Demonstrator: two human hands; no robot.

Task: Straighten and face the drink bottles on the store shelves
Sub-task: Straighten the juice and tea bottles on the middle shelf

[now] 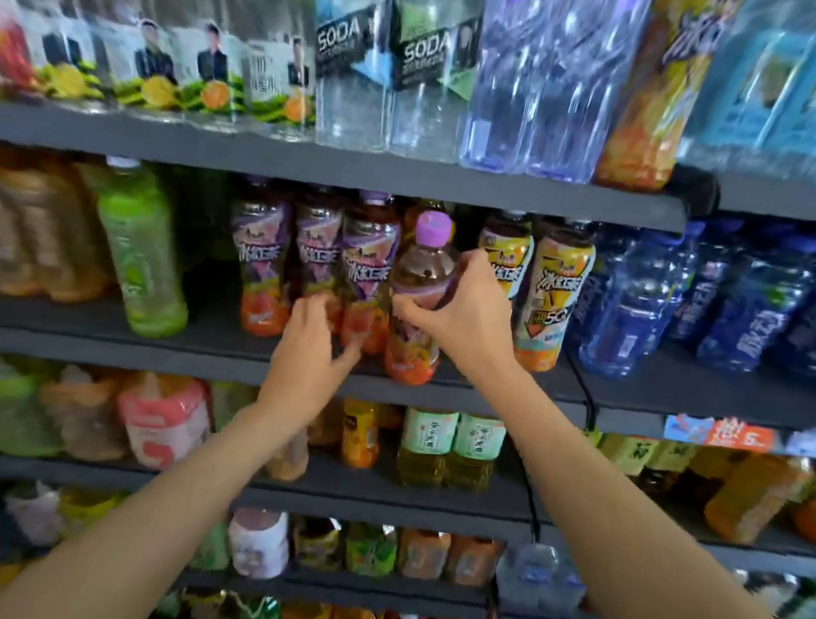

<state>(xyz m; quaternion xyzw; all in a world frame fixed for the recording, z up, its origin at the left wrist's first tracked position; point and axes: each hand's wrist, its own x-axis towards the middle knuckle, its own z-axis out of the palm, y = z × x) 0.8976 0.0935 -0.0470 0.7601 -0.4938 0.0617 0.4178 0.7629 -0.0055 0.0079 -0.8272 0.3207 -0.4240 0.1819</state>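
Note:
A tea bottle with a purple cap (423,270) stands at the front edge of the second shelf (234,365), pulled forward of its row. My right hand (462,311) grips it round the upper body, thumb in front. My left hand (311,349) reaches to the lower part of the neighbouring purple-labelled bottles (364,273), fingers spread and blurred, touching their bases. To the right stand yellow-labelled tea bottles (551,296).
A green tea bottle (141,245) leans on the left of the same shelf. Blue water bottles (755,311) fill the right bay. Clear soda bottles (394,66) stand on the shelf above. Lower shelves hold several mixed drinks (450,448).

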